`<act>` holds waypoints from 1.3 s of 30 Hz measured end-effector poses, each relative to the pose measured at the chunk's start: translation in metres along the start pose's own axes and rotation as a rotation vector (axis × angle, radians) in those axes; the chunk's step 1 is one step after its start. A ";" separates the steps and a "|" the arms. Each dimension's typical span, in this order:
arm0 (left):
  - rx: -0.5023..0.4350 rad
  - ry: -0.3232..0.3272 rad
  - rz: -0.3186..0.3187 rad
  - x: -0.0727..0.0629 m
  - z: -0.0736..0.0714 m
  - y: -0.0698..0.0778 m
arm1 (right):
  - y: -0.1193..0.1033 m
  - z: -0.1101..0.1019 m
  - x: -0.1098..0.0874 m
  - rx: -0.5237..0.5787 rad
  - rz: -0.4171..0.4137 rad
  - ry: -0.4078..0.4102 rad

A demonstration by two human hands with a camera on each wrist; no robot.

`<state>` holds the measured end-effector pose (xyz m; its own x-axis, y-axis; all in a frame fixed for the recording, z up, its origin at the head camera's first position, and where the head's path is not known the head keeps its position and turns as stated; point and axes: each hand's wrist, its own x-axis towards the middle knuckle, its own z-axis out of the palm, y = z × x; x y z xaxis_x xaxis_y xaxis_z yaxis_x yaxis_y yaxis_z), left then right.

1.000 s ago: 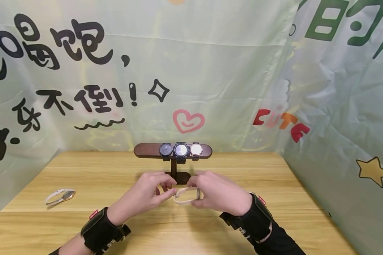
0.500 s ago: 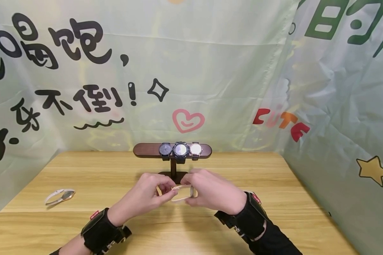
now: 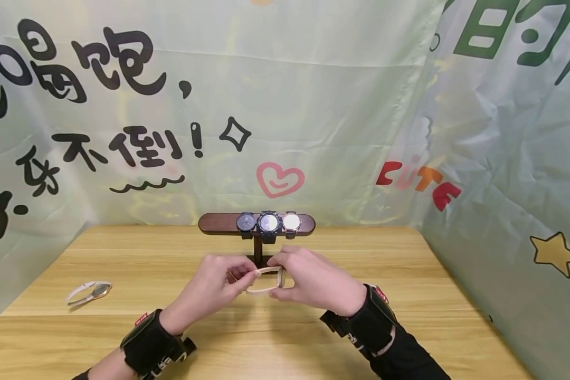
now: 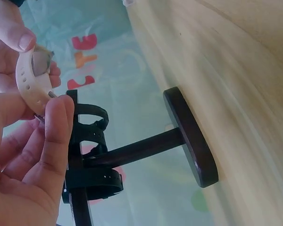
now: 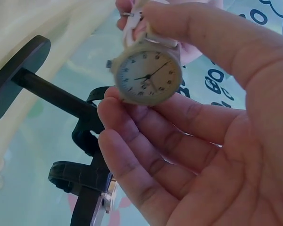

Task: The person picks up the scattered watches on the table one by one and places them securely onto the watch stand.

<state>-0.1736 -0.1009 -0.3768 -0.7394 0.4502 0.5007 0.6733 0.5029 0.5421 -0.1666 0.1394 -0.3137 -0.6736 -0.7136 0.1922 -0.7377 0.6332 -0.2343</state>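
Between both hands, a pale-strapped wristwatch [image 5: 148, 77] with a round, numbered dial is held above the table in front of the stand, its strap looped. My left hand [image 3: 218, 279] pinches the strap [image 4: 30, 87] near its metal buckle between thumb and fingertips. At the case end, my right hand [image 3: 315, 279] holds the watch, thumb at the strap by the case and fingers under the dial. Behind the hands, a dark wooden watch stand [image 3: 216, 224] carries a dark-dial watch [image 3: 246, 223], a chunky black watch [image 3: 268, 222] and a white-dial watch [image 3: 292, 222].
Another white-strapped watch [image 3: 101, 290] lies on its side at the left of the wooden table [image 3: 147, 253]. The stand's base [image 4: 191, 136] is close beyond the hands. A printed cloth backdrop [image 3: 332, 132] rises behind the table and along its sides.
Both hands have shifted slightly left and toward the stand with the watch. The left fingers keep working at the strap's buckle end; the right hand still holds the case.
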 end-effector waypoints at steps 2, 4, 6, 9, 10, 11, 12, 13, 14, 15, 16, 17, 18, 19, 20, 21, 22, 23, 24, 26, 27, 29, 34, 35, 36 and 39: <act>-0.012 0.009 -0.005 0.000 0.000 -0.001 | 0.002 0.000 0.000 0.011 0.002 0.010; -0.023 0.021 -0.013 0.001 -0.001 -0.002 | 0.004 0.000 0.001 0.027 0.001 0.020; -0.035 0.035 -0.026 0.001 -0.001 -0.003 | 0.006 0.000 0.001 0.038 -0.002 0.034; -0.042 0.059 -0.053 0.001 -0.002 -0.003 | 0.008 0.000 0.002 0.063 -0.013 0.063; -0.046 0.068 -0.065 0.001 -0.003 -0.003 | 0.008 0.000 0.002 0.072 -0.016 0.074; -0.049 0.077 -0.072 0.001 -0.004 -0.003 | 0.008 0.000 0.003 0.084 -0.018 0.082; -0.053 0.086 -0.079 0.001 -0.004 -0.003 | 0.008 0.000 0.003 0.100 -0.017 0.092; -0.057 0.094 -0.085 0.001 -0.004 -0.003 | 0.008 0.000 0.004 0.116 -0.015 0.100; -0.063 0.101 -0.091 0.001 -0.004 -0.003 | 0.008 0.000 0.004 0.127 -0.013 0.108; -0.067 0.107 -0.097 0.002 -0.005 -0.003 | 0.008 0.000 0.005 0.141 -0.010 0.114; -0.073 0.113 -0.101 0.002 -0.005 -0.004 | 0.007 0.000 0.005 0.151 -0.006 0.121; -0.077 0.118 -0.103 0.002 -0.005 -0.004 | 0.007 0.000 0.006 0.159 -0.005 0.129; -0.082 0.121 -0.105 0.002 -0.005 -0.005 | 0.007 0.000 0.006 0.164 -0.005 0.138; -0.085 0.124 -0.106 0.002 -0.005 -0.005 | 0.006 0.000 0.007 0.164 -0.006 0.148; -0.089 0.128 -0.107 0.002 -0.005 -0.005 | 0.006 0.000 0.007 0.159 -0.007 0.158; -0.092 0.131 -0.107 0.002 -0.005 -0.006 | 0.006 0.001 0.007 0.153 -0.009 0.169; -0.096 0.133 -0.106 0.002 -0.005 -0.006 | 0.006 0.001 0.007 0.143 -0.011 0.181; -0.097 0.135 -0.106 0.002 -0.005 -0.006 | 0.006 0.001 0.007 0.135 -0.015 0.193; -0.098 0.137 -0.106 0.002 -0.005 -0.007 | 0.006 0.002 0.007 0.126 -0.019 0.206; -0.100 0.140 -0.108 0.002 -0.005 -0.007 | 0.005 0.003 0.006 0.109 -0.027 0.231; -0.100 0.139 -0.109 0.003 -0.005 -0.007 | 0.005 0.003 0.006 0.102 -0.032 0.241; -0.100 0.137 -0.111 0.003 -0.006 -0.007 | 0.005 0.004 0.006 0.096 -0.044 0.260; -0.101 0.125 -0.108 0.003 -0.005 -0.008 | 0.004 0.005 0.006 0.098 -0.064 0.284; -0.095 0.125 -0.106 0.003 -0.005 -0.008 | 0.004 0.005 0.006 0.097 -0.067 0.289; -0.087 0.126 -0.103 0.003 -0.005 -0.008 | 0.004 0.005 0.006 0.095 -0.069 0.291; -0.066 0.132 -0.091 0.004 -0.006 -0.007 | 0.005 0.006 0.007 0.089 -0.074 0.300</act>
<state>-0.1809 -0.1075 -0.3747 -0.7927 0.3025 0.5292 0.6059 0.4859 0.6299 -0.1744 0.1354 -0.3195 -0.6114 -0.6284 0.4809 -0.7873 0.5445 -0.2893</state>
